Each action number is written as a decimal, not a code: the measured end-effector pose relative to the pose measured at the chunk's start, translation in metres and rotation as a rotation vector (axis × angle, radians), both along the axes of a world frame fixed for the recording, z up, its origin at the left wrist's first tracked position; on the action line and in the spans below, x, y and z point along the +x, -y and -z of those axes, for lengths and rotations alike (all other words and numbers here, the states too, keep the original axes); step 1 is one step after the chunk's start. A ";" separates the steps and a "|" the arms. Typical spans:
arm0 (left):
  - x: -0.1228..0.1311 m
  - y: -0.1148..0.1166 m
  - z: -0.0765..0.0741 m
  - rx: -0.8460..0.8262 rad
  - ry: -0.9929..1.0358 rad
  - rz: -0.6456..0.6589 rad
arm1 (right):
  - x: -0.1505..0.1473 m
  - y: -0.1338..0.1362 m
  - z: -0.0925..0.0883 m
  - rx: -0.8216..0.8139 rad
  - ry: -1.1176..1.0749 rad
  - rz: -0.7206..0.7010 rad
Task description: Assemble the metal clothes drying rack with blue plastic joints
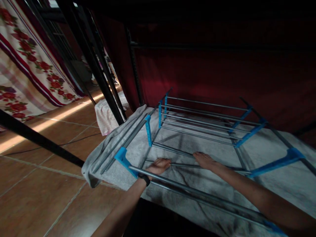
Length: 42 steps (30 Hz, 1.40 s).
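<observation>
Currently, a thin metal rod (184, 165) is grasped by the left hand (159, 165), its tip exposed just left of the fist, while whether a neighbouring bar (172, 150) is clasped by the right hand (203, 160) cannot be told. Around this grip, a blue-jointed rack (149, 131) is spread on a grey blanket (197, 143); beyond, dark red cloth (209, 75) is hung.

The left hand (160, 165) holds a thin metal rod (182, 165), and the right hand (204, 160) touches the rods near it, inside a rack (172, 150) with blue joints (148, 131), which lies on a grey blanket (288, 184) before a dark red cloth (209, 75).
</observation>
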State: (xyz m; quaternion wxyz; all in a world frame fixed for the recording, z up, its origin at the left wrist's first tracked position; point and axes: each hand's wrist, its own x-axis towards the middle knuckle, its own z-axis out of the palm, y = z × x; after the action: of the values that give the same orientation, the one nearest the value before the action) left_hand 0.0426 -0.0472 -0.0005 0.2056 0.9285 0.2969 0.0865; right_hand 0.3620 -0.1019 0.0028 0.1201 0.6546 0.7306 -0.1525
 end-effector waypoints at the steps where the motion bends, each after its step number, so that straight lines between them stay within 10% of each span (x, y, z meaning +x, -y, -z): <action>1: 0.001 0.001 0.000 0.009 -0.004 -0.001 | -0.001 0.000 -0.001 -0.003 0.002 0.002; 21: 0.009 -0.004 -0.013 0.272 -0.123 -0.085 | 0.000 -0.005 -0.017 0.014 -0.067 0.029; 42: -0.004 -0.012 0.031 0.124 0.009 0.011 | 0.000 -0.008 -0.060 0.030 -0.137 0.072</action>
State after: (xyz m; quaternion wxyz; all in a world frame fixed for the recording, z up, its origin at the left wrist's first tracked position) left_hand 0.0387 -0.0355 -0.0310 0.1493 0.9407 0.2850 0.1077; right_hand 0.3623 -0.0944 0.0630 0.0545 0.6700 0.7155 -0.1902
